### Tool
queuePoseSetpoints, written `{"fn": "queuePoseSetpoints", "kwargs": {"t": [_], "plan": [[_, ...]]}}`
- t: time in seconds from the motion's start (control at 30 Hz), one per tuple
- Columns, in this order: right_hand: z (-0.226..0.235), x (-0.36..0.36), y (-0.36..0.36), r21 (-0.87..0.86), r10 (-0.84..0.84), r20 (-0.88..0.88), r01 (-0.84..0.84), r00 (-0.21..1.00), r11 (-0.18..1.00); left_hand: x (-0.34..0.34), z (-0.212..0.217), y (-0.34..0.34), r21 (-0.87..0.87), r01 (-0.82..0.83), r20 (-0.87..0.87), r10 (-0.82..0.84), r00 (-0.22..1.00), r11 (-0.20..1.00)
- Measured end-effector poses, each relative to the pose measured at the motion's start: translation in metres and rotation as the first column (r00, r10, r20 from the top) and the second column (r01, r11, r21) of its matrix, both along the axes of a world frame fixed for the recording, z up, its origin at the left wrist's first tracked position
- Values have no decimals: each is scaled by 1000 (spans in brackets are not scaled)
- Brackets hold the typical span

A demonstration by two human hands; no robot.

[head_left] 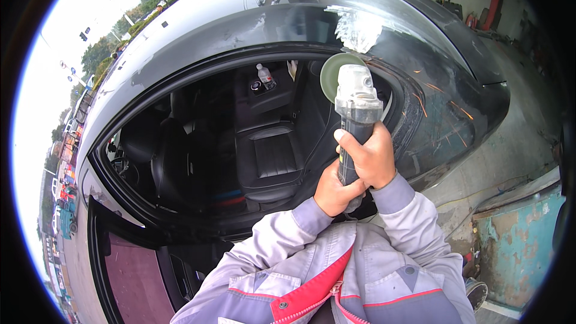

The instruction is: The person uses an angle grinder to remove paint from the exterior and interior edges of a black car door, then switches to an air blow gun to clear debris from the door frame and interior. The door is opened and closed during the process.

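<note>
Nearest the camera is a grey work jacket (318,246) with red trim, its cuffs reaching to both wrists. Right hand (379,156): fingers wrapped around the dark handle of an angle grinder (360,99), thumb laid across it. Left hand (333,192): closed on the same handle at the nearer end — undersides of the fingers hidden. Grinder is held at the rear of the car's door opening, its green disc (336,75) at the far left of the tool head; contact not discernible. Orange streaks (462,110) lie to the right, over the dark car body (444,126). Beyond the disc, a whitish patch (358,31) marks the panel. Left, inside: black rear seat (273,155) and, farther, a bottle (265,76) — upright. Near right: a worn teal cabinet (519,240).
</note>
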State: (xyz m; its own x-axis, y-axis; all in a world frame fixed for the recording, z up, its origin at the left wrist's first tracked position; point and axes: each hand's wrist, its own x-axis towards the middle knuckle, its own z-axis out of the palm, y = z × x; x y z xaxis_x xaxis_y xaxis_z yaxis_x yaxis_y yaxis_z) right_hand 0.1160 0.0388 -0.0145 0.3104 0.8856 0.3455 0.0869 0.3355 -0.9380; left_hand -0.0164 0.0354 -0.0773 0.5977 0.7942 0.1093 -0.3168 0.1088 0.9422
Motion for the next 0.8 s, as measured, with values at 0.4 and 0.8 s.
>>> {"fn": "queuePoseSetpoints", "kwargs": {"t": [0.4,0.8], "plan": [[-2,15,-50,-41,-3,-135,-3,991,999,11,1,-42,45,30,-113,-25,993,999],[-81,-43,36,-204,205,-319,-278,925,939,-55,-60,21,10,-103,-327,101,940,995]]}}
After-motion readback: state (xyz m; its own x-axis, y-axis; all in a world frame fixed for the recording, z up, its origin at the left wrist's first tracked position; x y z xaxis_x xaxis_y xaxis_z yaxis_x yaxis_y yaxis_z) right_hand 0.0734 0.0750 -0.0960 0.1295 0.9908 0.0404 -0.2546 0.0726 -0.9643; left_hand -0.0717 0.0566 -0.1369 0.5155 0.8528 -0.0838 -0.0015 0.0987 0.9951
